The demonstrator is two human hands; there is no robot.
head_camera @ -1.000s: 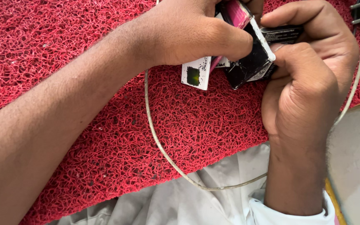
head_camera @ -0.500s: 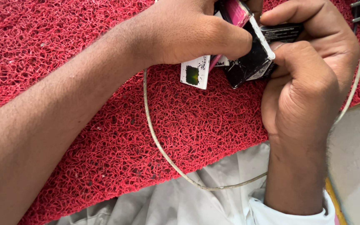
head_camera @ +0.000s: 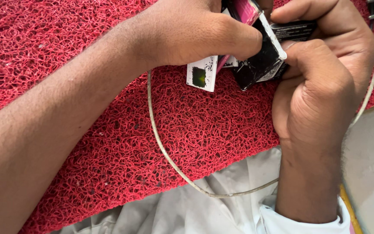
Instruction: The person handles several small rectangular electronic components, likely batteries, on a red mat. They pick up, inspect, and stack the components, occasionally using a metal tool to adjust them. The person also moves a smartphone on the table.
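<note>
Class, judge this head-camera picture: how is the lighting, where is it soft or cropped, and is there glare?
Head view: even daylight with soft shadows; the red mat is sharp; the left forearm near the lens is slightly soft; a faint sheen shows on the black packet; both hands are cropped by the top edge.

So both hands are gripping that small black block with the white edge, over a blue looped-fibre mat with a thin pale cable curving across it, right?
Not quite: the looped-fibre mat is red, not blue, as the head view shows. The rest stands: the left hand and the right hand both grip the small black block with the white edge, and the thin pale cable curves across the mat.
</note>
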